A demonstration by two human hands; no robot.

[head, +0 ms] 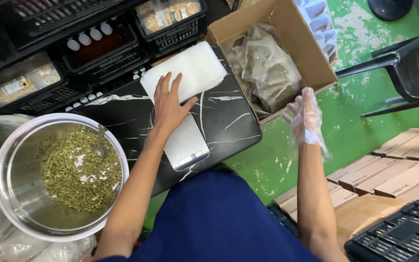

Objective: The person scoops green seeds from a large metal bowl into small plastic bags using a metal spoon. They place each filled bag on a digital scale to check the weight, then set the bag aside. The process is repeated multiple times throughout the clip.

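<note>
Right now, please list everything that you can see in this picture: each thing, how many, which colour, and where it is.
Round steel bowl of green seeds: one, silver, lower left.
Small metal scoop: one, silver, lying in the seeds.
Flat digital scale: one, silver, on the table.
Black marble-pattern table: one, centre.
Stack of clear plastic bags: one, whitish, on the table's far edge.
Open cardboard box of filled seed pouches: one, brown, upper centre.
Black plastic crates: several, top left.
Flat cardboard cartons: several, brown, right, on the green floor.
Left hand: bare, resting on the bag stack and scale.
Right hand: in a clear plastic glove, raised, empty.
</note>
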